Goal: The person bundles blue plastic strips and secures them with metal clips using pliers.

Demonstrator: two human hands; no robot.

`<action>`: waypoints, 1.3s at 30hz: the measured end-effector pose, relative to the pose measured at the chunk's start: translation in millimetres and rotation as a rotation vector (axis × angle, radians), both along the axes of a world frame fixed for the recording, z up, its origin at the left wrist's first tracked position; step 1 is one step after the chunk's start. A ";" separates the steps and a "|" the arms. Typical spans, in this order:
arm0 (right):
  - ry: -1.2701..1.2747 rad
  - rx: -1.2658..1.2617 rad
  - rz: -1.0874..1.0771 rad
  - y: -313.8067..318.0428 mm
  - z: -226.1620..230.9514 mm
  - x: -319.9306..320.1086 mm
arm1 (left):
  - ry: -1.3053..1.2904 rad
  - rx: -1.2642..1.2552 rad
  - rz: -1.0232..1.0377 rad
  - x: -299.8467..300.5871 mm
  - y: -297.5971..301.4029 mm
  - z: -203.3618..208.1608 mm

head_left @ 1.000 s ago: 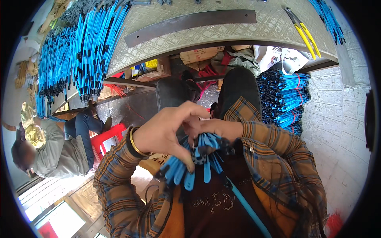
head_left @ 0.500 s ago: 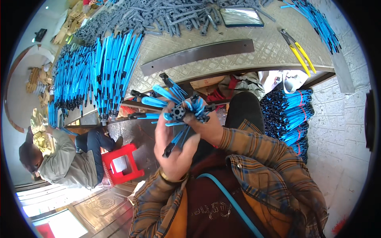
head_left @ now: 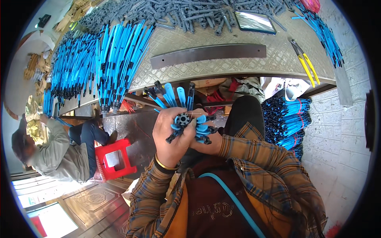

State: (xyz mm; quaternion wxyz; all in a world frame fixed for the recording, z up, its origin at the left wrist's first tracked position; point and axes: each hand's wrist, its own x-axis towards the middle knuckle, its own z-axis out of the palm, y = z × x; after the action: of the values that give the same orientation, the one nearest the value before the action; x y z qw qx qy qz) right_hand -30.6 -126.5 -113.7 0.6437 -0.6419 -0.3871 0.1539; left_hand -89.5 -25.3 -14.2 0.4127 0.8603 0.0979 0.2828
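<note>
Head view only. Blue plastic rods point(head_left: 186, 115) are gripped as a fanned bundle in front of the chest, between both hands, just below the near edge of the metal workbench point(head_left: 222, 59). Left hand point(head_left: 170, 135) is closed around the bundle from the left, thumb across a black toothed hub point(head_left: 183, 119) at the centre of the fan. Right hand point(head_left: 208, 141) is largely hidden behind the rods; it appears closed on the lower right of the same bundle, though its fingers cannot be made out clearly. A gold bangle point(head_left: 164, 164) is seen on the left wrist.

On the bench, a large heap of blue rods point(head_left: 95, 63) is spread at the left, overhanging the near edge. A pile of grey plastic parts point(head_left: 190, 14) lies along the far side. A flat dark metal bar point(head_left: 208, 55) is laid across the middle, well apart from the hands. Yellow-handled pliers point(head_left: 303, 61) are noted at the right, with a further few blue rods point(head_left: 323, 33) beyond them.

Below the bench at the right, tied bundles point(head_left: 285, 123) of blue rods are stacked beside the white brick wall point(head_left: 341, 131). At the lower left, another person point(head_left: 51, 152) is seated by a red stool point(head_left: 113, 158).
</note>
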 end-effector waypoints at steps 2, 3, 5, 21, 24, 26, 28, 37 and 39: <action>-0.264 -0.053 0.063 -7.0 5.3 5.3 | 0.000 0.009 -0.105 -1.7 6.7 2.7; -0.396 -0.079 0.093 -9.3 9.5 6.9 | -0.001 0.006 -0.104 -2.2 9.9 4.3; -0.393 -0.076 0.127 -14.1 23.8 7.6 | -0.014 -0.053 -0.168 -3.4 15.2 4.5; -0.712 -0.252 -0.092 -89.4 78.8 91.2 | -0.015 -0.473 -0.182 -15.8 35.8 -11.1; -0.958 -0.520 -0.718 -156.1 105.8 168.4 | 0.068 -0.567 -0.386 -13.5 38.0 -3.6; -1.016 -0.780 -0.798 -203.2 107.8 204.8 | 0.125 -0.603 -0.466 -12.4 35.4 -1.3; -1.019 -0.900 -0.801 -229.9 93.9 220.8 | 0.162 -0.519 -0.652 2.3 28.5 -5.6; -0.153 -0.585 -0.547 -247.6 91.9 216.6 | 0.318 -0.169 -0.455 4.4 15.1 9.4; 0.307 -0.362 -0.120 -215.8 130.4 145.0 | 0.321 -0.224 -0.481 3.3 15.8 6.7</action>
State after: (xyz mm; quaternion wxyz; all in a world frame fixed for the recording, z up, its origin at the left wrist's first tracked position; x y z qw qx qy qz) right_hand 114.4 -342.3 16.7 0.5774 -0.7377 -0.2122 0.2782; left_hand -86.2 -9.5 -7.5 0.5393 0.8416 -0.0140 0.0250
